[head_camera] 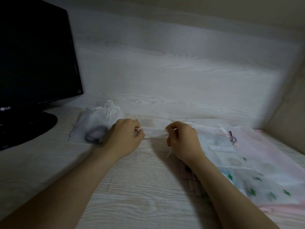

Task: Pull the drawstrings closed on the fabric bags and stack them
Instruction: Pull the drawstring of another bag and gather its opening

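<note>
A white sheer fabric bag (154, 128) is stretched between my two hands just above the desk. My left hand (127, 138) pinches its white drawstring at the left end. My right hand (183, 139) grips the bag's right end, fingers curled shut. A second white drawstring bag (100, 120) lies to the left, cinched, with a dark ring-shaped object inside. On the right lies a pile of sheer bags (244, 164), white and pink, some printed with green stars; my right forearm covers part of it.
A black monitor (36, 52) on a round black base (24, 128) stands at the left. A pale wood-grain wall panel (165, 66) runs behind the desk (132, 195). A beige side wall (288, 113) closes the right.
</note>
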`<state>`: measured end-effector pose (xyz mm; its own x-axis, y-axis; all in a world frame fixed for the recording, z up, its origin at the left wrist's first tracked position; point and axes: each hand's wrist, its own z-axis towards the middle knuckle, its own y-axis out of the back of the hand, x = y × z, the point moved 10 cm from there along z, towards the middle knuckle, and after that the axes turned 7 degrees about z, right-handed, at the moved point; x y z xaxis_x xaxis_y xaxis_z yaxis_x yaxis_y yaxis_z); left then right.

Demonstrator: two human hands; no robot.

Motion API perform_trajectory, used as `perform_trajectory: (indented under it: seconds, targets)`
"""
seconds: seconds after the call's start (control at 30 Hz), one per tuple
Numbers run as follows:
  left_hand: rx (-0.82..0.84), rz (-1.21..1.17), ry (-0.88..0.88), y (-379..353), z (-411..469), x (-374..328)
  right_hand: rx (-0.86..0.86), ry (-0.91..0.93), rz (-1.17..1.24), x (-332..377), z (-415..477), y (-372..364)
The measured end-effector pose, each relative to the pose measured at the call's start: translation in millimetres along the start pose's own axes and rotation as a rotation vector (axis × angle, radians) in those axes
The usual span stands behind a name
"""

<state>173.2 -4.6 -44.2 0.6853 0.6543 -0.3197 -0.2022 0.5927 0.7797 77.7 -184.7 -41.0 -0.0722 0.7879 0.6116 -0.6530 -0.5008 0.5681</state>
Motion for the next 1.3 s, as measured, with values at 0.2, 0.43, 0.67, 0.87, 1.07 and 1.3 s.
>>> perform_trajectory:
  seconds: [0.2,0.43,0.67,0.87,1.07,1.3]
  targets:
    - [-0.080,0.166,0.047,8.8,-0.4,10.3,0.052,-0.102,0.168,-0.3,-4.1,0.2]
    - [-0.139,0.213,0.068,14.1,2.5,15.9,0.038,-0.081,0.042,0.9,-3.6,6.3]
    - [-0.144,0.288,0.125,17.3,2.2,18.2,0.006,-0.121,0.058,-8.5,-1.2,9.5]
    - [-0.148,0.312,0.234,23.6,1.3,33.3,-0.026,-0.401,0.448,-29.4,-8.0,11.1]
    - [-0.297,0.012,0.314,33.6,0.3,42.0,-0.060,-0.578,0.967,-26.7,-17.1,4.2]
    - [-0.132,-0.354,0.512,12.1,0.6,49.1,-0.103,-0.620,1.113,-29.2,-17.9,2.8]
